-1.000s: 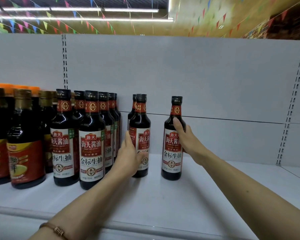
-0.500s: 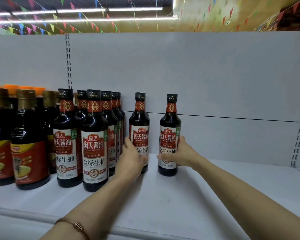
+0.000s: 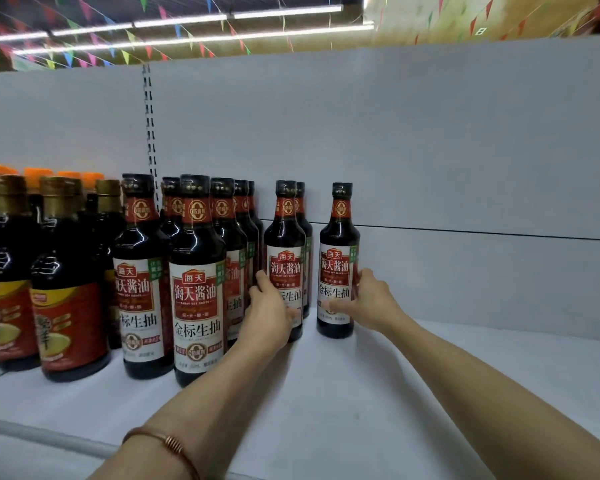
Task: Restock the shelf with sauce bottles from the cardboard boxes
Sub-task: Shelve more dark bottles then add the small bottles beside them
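Two sauce bottles stood upright on the shelf, deep near its back wall. Our left hand gripped one bottle and our right hand gripped the other bottle, probably to align their labels forward.

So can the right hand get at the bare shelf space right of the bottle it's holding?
Probably yes. The right hand grips the rightmost bottle, and the shelf to that bottle's right shows nothing standing on it, so sliding it that way looks unobstructed.
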### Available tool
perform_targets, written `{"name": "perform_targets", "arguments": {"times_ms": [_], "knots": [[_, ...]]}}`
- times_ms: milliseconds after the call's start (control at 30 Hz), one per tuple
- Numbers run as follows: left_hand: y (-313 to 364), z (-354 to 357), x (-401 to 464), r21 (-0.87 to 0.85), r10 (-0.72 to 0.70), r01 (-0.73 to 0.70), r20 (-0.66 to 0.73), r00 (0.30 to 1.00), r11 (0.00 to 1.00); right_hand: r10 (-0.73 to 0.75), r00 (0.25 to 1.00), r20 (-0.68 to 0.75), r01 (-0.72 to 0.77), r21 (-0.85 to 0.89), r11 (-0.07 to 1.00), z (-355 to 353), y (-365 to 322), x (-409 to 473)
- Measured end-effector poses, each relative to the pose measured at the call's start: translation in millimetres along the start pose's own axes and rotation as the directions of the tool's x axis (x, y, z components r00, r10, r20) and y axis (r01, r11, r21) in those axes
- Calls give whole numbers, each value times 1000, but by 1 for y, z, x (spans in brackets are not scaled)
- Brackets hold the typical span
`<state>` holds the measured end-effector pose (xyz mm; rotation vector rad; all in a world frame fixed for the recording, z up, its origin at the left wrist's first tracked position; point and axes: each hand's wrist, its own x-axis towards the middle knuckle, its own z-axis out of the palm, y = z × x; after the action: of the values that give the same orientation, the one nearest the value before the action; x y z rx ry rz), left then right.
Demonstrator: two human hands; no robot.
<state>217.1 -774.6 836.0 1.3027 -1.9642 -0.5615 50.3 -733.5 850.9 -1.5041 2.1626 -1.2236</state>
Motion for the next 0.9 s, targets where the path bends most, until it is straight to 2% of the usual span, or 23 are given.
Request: {"name": "perform_targets", "arguments": {"times_ms": [267, 400, 900], "knots": [[-5, 5, 6, -60, -14, 13, -14, 1000, 998, 4, 1000, 24, -3, -30, 1000, 2, -3, 14], [-4, 4, 10, -53, -20, 21, 18, 1000, 998, 10, 999, 45, -9, -28, 1000, 0, -3, 20], [-8, 9, 12, -28, 5, -5, 4, 1000, 1000, 21, 999, 39, -18, -90, 996, 6, -5, 36]]}}
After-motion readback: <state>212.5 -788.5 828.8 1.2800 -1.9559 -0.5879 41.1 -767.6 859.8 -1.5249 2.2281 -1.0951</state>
